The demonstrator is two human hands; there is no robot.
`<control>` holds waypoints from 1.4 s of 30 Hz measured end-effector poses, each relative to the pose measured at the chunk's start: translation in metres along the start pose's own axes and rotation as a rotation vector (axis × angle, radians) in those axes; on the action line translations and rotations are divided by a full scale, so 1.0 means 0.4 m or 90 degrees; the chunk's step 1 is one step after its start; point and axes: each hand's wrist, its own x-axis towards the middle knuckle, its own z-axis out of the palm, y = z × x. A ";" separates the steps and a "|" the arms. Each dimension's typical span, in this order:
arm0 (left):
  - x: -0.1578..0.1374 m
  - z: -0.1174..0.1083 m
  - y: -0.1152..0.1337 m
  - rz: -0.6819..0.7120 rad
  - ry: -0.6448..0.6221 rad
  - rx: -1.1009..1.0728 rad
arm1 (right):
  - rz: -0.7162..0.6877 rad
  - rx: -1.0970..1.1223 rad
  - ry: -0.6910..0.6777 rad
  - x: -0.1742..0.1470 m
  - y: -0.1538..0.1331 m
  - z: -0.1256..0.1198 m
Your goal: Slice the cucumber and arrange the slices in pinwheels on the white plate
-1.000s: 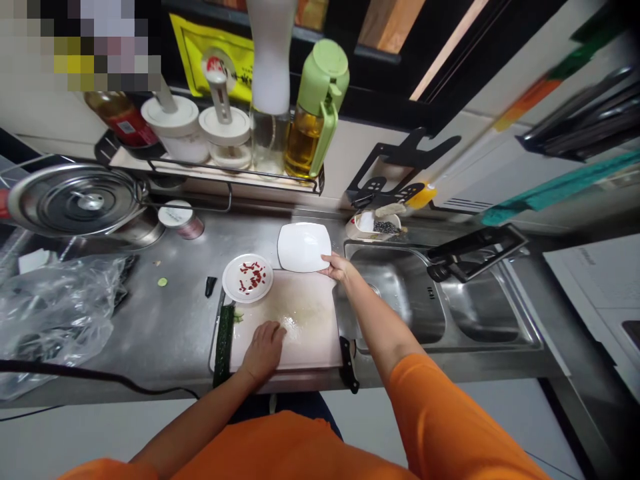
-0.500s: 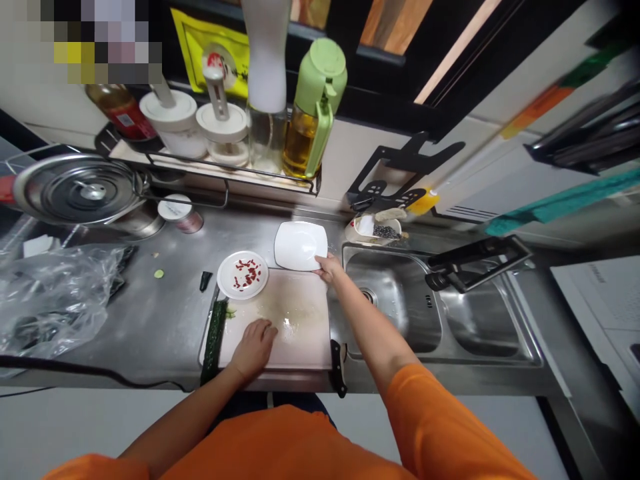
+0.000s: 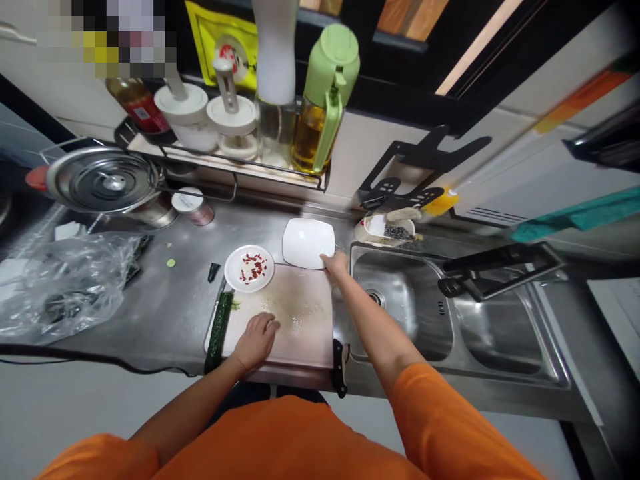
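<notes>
My right hand (image 3: pixel 337 264) pinches the near right corner of a white, rounded square plate (image 3: pixel 308 241) at the back edge of the cutting board. My left hand (image 3: pixel 257 340) lies on the pale cutting board (image 3: pixel 305 333), fingers loosely spread and nothing in them. Along the board's left side is a dark green cucumber (image 3: pixel 219 332), with small green scraps beside it. A round white dish (image 3: pixel 249 279) with chopped red pieces sits over the board's back left corner. At the board's right front corner shows a black knife handle (image 3: pixel 340 369).
A double steel sink (image 3: pixel 400 300) is to the right. On the left lie a clear plastic bag (image 3: pixel 85 287), a cucumber slice (image 3: pixel 171 263) and a dark green end piece (image 3: pixel 213 271). Behind are a lidded pot (image 3: pixel 107 180), a jar (image 3: pixel 194 205) and a rack holding an oil bottle (image 3: pixel 325 100).
The camera has turned slightly, so most of the scene sits a little farther right. Both hands keep nearly the same places, the right still on the plate.
</notes>
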 end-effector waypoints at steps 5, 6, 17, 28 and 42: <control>0.001 -0.001 -0.001 -0.013 -0.009 -0.020 | 0.001 -0.077 0.005 -0.009 -0.027 -0.024; 0.001 -0.002 -0.001 -0.014 -0.008 -0.024 | -0.001 -0.085 0.006 -0.014 -0.033 -0.030; 0.008 -0.027 0.003 -0.022 0.017 -0.067 | -0.110 -0.167 0.066 -0.275 0.075 -0.104; -0.045 -0.162 -0.065 -0.530 0.106 0.130 | -0.106 -0.388 -0.077 -0.562 0.291 -0.088; -0.048 -0.169 -0.031 -0.366 0.072 -0.112 | -0.077 -0.263 -0.016 -0.570 0.316 -0.091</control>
